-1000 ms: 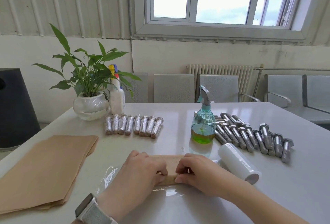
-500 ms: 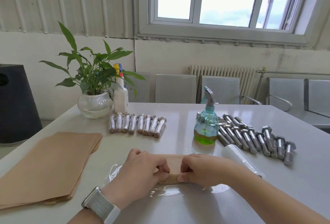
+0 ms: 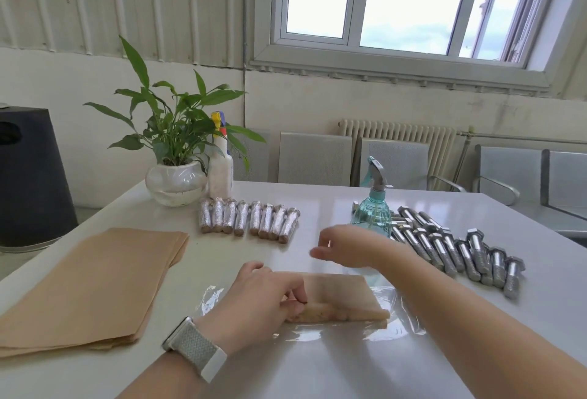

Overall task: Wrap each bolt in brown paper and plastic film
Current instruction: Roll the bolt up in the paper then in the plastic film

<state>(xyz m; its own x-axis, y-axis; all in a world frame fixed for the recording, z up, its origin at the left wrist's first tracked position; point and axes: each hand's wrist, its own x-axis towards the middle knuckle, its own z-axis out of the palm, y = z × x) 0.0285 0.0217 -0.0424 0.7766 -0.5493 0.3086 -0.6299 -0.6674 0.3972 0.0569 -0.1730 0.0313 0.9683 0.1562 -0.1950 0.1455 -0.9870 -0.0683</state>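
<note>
Change: right hand (image 3: 344,249) is lifting off the paper roll (image 3: 336,301), where a moment ago both hands were pressing it, and is now hovering over the table toward the bare bolts.
Left hand: left hand (image 3: 263,300) is curling over the left end of the roll, fingertips pinching the paper, likely to keep it from springing open.
Right hand: fingers are hanging loosely bent and apart, holding nothing.
Bolt in work: it is hiding inside the brown paper, so I cannot see it; the roll is lying on a sheet of plastic film (image 3: 397,312) spread flat on the table (image 3: 413,367), probably ready for the second layer.
Finished pieces: wrapped bolts (image 3: 249,220) are lying side by side in a row near the plant (image 3: 174,144).
Waiting pieces: bare bolts (image 3: 457,249) are lying in a loose row at the right, just behind the spray bottle (image 3: 373,204).
Supplies: paper stack (image 3: 85,284) is sitting at the left, within reach.
Room: a window, a radiator and metal chairs are standing beyond the glossy white table.
</note>
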